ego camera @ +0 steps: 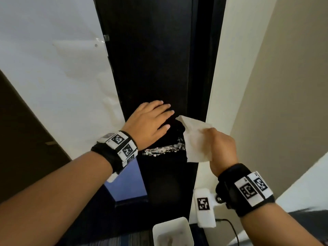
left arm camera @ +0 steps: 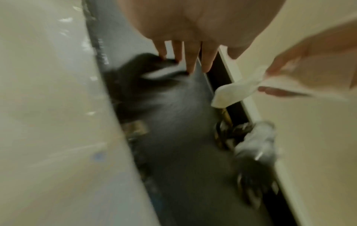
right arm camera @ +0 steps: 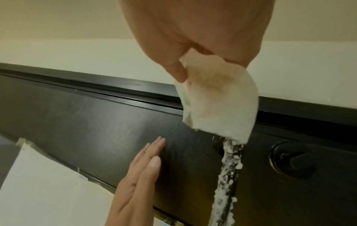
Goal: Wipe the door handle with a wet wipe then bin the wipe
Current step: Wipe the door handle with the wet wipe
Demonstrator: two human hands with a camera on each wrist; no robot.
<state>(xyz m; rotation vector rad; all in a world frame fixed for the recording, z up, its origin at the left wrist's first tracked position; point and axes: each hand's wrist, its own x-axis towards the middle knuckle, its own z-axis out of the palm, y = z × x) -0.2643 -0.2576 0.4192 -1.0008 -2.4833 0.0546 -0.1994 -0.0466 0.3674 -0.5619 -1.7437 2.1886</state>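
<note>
Head view is showing us at a dark door [ego camera: 150,59], mid-task. We are pressing our left hand [ego camera: 150,121] flat on the door panel, fingers straight and holding nothing. We are pinching the wipe [ego camera: 195,137] in our right hand [ego camera: 221,148], thumb and fingers curled round its upper part, so that the free end is hanging at the inner end of the handle [ego camera: 164,150].

Progress, as we are judging it:
1. The wipe is already in hand and at the handle, so fetching it is done.
2. The handle is carrying white foam or residue along most of its visible length, so the wiping is only beginning or is largely left to do.
3. Binning is not yet done. A white bin [ego camera: 173,231] is standing on the floor just below the door.

Limits of what we are seeing:
- Left wrist view is blurring heavily; the handle there is hard to make out.
- Right wrist view is showing the wipe's lower edge at the handle top, but we cannot tell whether it is touching.
- Our left hand is covering part of the door above the handle.
- The bin is cut off at the lower edge, and its contents are unclear.
</note>
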